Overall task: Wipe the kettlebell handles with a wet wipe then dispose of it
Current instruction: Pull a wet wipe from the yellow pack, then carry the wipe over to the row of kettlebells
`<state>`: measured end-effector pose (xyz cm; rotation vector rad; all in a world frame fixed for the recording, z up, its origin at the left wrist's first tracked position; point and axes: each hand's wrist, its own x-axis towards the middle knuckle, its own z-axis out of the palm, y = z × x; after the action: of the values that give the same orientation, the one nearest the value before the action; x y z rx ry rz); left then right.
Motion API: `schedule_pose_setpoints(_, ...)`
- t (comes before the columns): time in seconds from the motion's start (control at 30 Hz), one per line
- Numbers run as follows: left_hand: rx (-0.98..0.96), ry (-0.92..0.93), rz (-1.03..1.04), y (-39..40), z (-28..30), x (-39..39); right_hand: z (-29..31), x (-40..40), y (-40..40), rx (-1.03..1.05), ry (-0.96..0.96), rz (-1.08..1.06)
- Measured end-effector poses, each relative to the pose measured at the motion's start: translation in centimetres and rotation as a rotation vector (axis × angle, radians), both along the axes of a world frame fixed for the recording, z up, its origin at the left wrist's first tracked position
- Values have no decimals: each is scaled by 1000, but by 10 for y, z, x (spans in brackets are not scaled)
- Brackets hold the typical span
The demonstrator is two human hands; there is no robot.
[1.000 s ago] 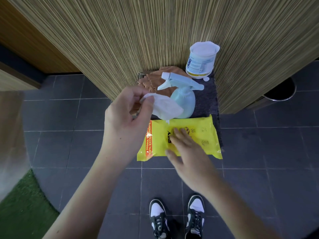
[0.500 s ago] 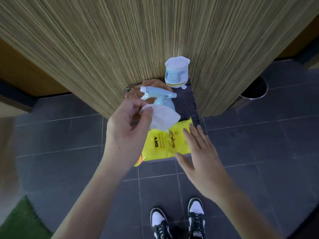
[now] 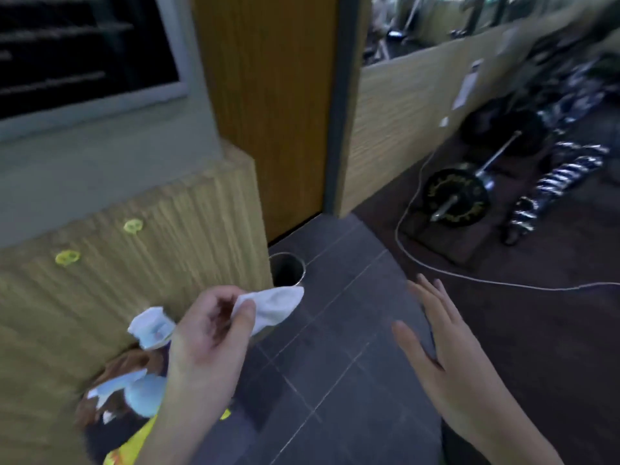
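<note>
A: What does the wipe (image 3: 273, 305) look like?

B: White, thin and soft, crumpled into a loose fold. It sits just left of the middle of the frame, pinched between the thumb and curled fingers of the left hand (image 3: 208, 344), with its free end sticking out to the right.

A: And the other hand?

B: The right hand (image 3: 436, 337) is at lower right, fingers straight and spread, palm facing left, holding nothing and touching nothing.

A: What is close to the wipe?

B: Just above its free end stands a round metal bin (image 3: 288, 268), shiny at the rim and dark inside, set against a wall panel (image 3: 134, 273) of fine vertical wood-like stripes. Two small yellow marks are on that panel, at the left.

A: Anything under the left hand?

B: A white tub (image 3: 151, 327) with a printed label, a pale blue spray bottle (image 3: 141, 394), a brown cloth (image 3: 114, 370) and the corner of a yellow pack (image 3: 134, 444), all blurred, at lower left.

A: The floor?

B: Dark grey square tiles (image 3: 335, 364) with thin pale joints. At upper right lies a barbell (image 3: 469, 182) with black round plates, and a white cable (image 3: 436, 268) curves across the darker floor there.
</note>
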<state>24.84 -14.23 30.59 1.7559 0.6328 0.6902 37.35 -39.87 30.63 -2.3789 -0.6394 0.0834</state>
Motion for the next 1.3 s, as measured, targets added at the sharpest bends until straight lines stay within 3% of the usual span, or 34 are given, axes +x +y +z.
schedule_pose_setpoints(0.23, 92, -138, -350, -181, 108, 83, 100, 3, -216, 52, -169, -358)
schedule_pose_setpoints(0.6, 145, -411, -464, -439, 202, 131, 204, -18, -492, 154, -387, -587)
schedule_pose_setpoints(0.87, 118, -473, -555, -527, 220, 205, 215, 37, -572, 184, -394, -607)
schedule_pose_setpoints(1.3, 126, -362, -535, -561, 182, 493, 156, 336, -621, 57, -249, -544)
